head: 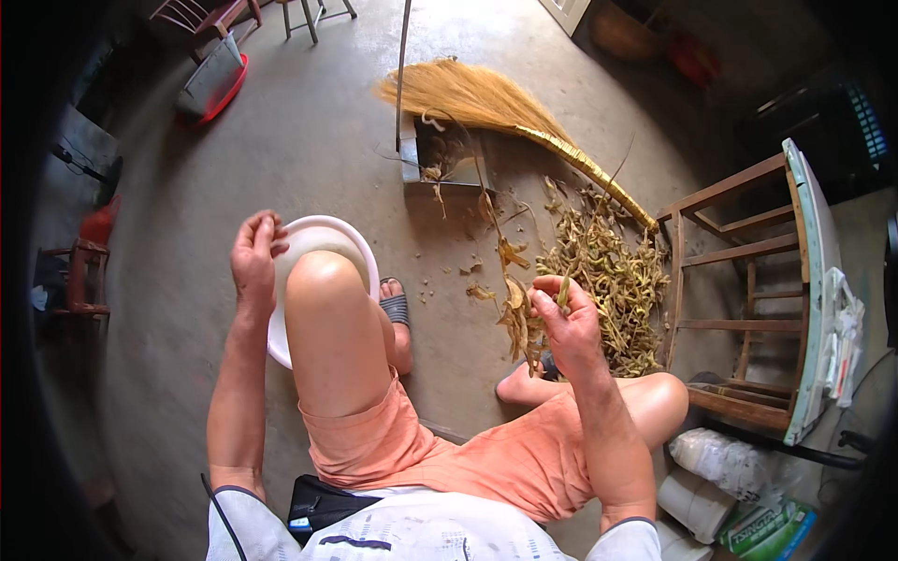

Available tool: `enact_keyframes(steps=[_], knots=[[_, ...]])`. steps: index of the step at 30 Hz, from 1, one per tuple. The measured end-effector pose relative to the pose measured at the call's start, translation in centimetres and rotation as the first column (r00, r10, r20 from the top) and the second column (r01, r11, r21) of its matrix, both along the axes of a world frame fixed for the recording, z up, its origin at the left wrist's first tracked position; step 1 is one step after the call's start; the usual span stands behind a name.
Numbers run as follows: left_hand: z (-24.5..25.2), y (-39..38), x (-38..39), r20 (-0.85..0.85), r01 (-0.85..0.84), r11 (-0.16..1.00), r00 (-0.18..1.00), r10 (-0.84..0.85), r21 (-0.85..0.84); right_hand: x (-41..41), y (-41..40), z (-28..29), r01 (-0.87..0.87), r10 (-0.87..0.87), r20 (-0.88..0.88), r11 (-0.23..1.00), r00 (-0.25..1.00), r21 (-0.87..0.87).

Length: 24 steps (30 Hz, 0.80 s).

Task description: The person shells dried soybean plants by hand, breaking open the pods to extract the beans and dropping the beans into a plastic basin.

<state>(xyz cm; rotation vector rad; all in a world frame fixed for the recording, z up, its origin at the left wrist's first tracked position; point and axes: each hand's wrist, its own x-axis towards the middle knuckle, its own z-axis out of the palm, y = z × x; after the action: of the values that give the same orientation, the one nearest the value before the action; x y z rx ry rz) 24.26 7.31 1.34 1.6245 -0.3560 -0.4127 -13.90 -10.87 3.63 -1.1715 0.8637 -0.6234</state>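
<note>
My right hand [572,319] grips a dried bean stalk [499,235] with withered leaves and pods. A yellowish pod [565,289] shows at its fingers. The stalk's thin upper end reaches away over a metal dustpan [410,172]. My left hand [257,256] is raised at the rim of a white plastic basin [365,245], fingers curled and thumb close to them. Whether anything small is in that hand cannot be seen. My left knee hides much of the basin's inside. Beyond my right hand lies a heap of dry bean pods and stalks [610,294].
A straw broom [470,91] lies behind the dustpan, its bound handle reaching the heap. On the right, a wooden stool-like frame [744,245] borders the heap. Wrapped packages [715,456] sit lower right. Bits of husk [470,266] dot the concrete floor. A red-rimmed container [214,84] stands far left.
</note>
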Motion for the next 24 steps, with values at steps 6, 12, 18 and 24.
enact_keyframes(steps=[6,12,18,24], knots=[[10.0,-5.7,-11.1,0.114,0.574,0.816,0.817,-0.565,-0.070,-0.4,1.2,1.4,-0.010,0.010,-0.004,0.993,1.000,-0.118],[2.9,-10.8,-20.1,-0.314,0.663,0.748,0.703,-0.638,-0.034,-0.5,2.9,0.9,-0.086,0.085,-0.010,0.977,0.996,-0.196],[0.1,-10.6,-21.0,-0.441,0.613,0.744,0.609,-0.659,-0.265,-1.9,3.0,1.5,-0.441,0.315,-0.317,0.735,0.895,-0.516],[-1.1,-9.9,-20.3,-0.423,0.540,0.794,0.674,-0.606,-0.277,-2.6,1.3,1.7,-0.471,0.273,-0.400,0.667,0.875,-0.577]])
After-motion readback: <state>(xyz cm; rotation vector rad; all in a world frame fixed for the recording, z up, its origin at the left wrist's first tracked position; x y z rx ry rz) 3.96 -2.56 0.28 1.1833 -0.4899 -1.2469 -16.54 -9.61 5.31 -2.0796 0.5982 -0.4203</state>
